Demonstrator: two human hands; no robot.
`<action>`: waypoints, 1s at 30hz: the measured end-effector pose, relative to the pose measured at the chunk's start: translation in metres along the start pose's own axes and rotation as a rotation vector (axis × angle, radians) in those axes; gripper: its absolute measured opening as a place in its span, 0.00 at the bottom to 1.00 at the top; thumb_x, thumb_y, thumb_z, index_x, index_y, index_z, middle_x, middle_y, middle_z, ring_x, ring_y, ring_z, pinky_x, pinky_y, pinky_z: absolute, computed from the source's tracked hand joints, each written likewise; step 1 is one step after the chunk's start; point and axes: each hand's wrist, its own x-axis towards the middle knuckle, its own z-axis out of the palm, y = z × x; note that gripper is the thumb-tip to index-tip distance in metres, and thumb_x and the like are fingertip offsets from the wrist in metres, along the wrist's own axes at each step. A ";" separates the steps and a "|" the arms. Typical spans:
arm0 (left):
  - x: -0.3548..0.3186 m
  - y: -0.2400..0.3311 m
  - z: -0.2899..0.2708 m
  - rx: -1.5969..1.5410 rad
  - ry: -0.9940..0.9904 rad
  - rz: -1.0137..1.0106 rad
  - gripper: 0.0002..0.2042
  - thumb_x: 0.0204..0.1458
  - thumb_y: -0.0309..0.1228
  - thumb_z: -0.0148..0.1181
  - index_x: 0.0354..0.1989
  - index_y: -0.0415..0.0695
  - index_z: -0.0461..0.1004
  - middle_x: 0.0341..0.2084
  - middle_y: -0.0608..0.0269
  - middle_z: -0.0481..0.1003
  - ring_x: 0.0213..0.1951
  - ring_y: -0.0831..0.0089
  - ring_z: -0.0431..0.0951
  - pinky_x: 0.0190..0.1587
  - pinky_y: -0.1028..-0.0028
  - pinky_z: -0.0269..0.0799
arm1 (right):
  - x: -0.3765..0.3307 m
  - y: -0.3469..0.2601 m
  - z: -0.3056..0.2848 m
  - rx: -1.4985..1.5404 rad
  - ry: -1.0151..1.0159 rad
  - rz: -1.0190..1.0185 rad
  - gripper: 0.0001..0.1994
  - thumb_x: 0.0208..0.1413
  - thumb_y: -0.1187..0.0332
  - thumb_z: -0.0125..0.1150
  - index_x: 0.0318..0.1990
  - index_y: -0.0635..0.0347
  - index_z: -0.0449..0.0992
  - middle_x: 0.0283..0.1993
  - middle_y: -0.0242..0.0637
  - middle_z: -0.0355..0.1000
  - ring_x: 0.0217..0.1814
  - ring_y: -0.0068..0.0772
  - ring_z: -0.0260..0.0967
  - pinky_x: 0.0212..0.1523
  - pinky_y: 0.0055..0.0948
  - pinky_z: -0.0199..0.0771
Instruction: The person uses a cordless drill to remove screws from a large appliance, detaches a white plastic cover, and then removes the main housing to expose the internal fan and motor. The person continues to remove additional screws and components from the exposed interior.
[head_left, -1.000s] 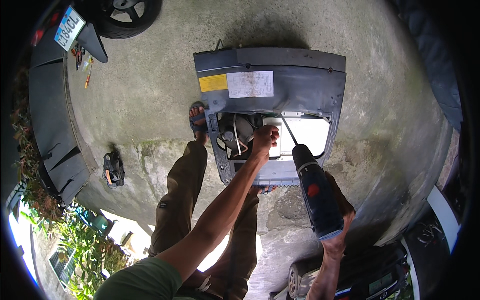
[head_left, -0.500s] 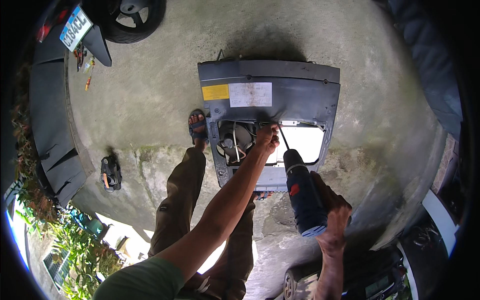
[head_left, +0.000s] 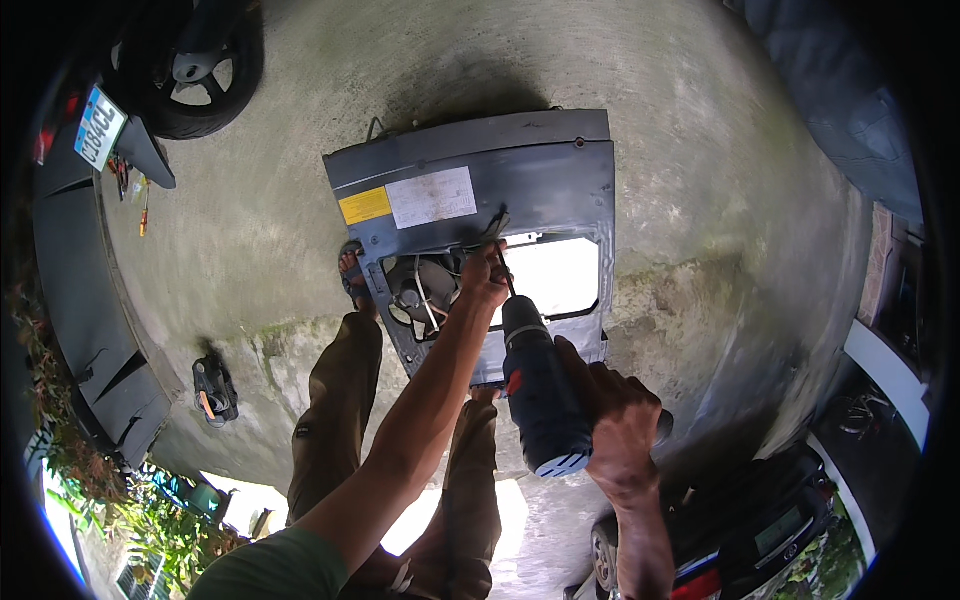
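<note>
A grey metal appliance casing (head_left: 560,190) lies on the concrete, with a yellow and a white label on top and an opening showing a fan motor (head_left: 420,290) and a bright gap. My left hand (head_left: 485,275) reaches down to the casing's opening edge, fingers pinched around the drill's bit near a screw spot. My right hand (head_left: 615,410) grips the handle of a dark blue cordless drill (head_left: 540,385), its bit pointing up at the casing by my left fingers.
A motorcycle's rear wheel (head_left: 205,60) and number plate (head_left: 98,125) stand at the upper left. A small dark tool (head_left: 213,390) lies on the concrete at left. My legs and sandalled foot (head_left: 352,280) are beside the casing. A dark car (head_left: 740,530) sits lower right.
The drill and my right hand have moved up and closer to the casing. My left hand stays at the opening edge, now holding the bit.
</note>
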 end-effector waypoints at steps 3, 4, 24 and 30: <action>-0.005 -0.007 0.007 0.006 0.091 0.087 0.08 0.54 0.36 0.58 0.27 0.47 0.72 0.09 0.76 0.56 0.11 0.83 0.48 0.15 0.79 0.49 | -0.005 0.006 0.001 0.048 0.011 -0.001 0.35 0.40 0.56 0.69 0.59 0.57 0.71 0.27 0.38 0.70 0.25 0.40 0.70 0.29 0.37 0.69; -0.006 -0.005 0.007 0.005 0.057 0.084 0.08 0.54 0.36 0.58 0.27 0.48 0.72 0.09 0.76 0.56 0.11 0.82 0.48 0.15 0.79 0.49 | -0.006 0.007 0.003 0.039 0.035 -0.004 0.32 0.42 0.58 0.67 0.58 0.57 0.72 0.26 0.36 0.70 0.24 0.37 0.71 0.28 0.35 0.70; -0.059 -0.024 0.008 0.161 0.161 0.213 0.07 0.52 0.32 0.48 0.23 0.51 0.62 0.11 0.77 0.48 0.13 0.82 0.45 0.16 0.77 0.43 | -0.132 0.042 0.068 0.552 0.358 0.187 0.32 0.37 0.66 0.67 0.56 0.67 0.73 0.36 0.46 0.78 0.27 0.39 0.75 0.27 0.31 0.73; -0.091 -0.052 -0.023 0.259 -0.023 0.319 0.12 0.58 0.37 0.49 0.23 0.51 0.60 0.12 0.76 0.51 0.15 0.81 0.49 0.16 0.77 0.48 | -0.208 0.085 0.104 1.527 0.387 0.606 0.26 0.49 0.64 0.64 0.56 0.68 0.72 0.43 0.44 0.78 0.36 0.34 0.78 0.35 0.30 0.79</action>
